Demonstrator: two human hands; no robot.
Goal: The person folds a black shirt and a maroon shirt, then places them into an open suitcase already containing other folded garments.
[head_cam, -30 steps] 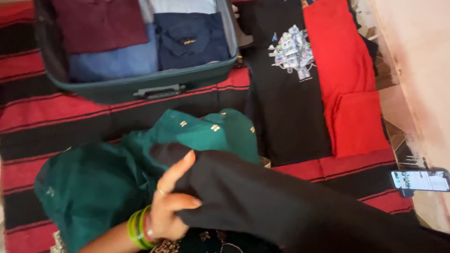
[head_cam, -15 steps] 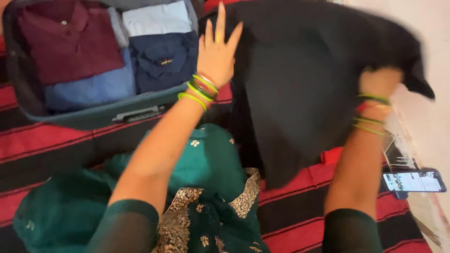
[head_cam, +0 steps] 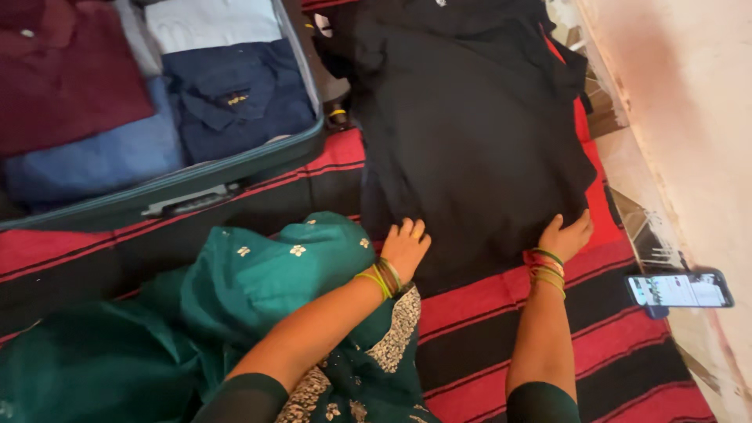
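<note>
Left hand flat, fingers spread, palm down on the near left corner of a large black cloth garment; gripping nothing. Right hand at the near right corner of the same garment, fingers loosely curled on its hem; whether it pinches the fabric cannot be told. Green and red bangles on both wrists. Garment lies spread flat on a red-and-black striped blanket, toward its right edge. Open teal suitcase at the blanket's far left, holding folded maroon, light blue and navy shirts. Dark smartphone with lit screen just off the blanket's right edge, near the wall.
</note>
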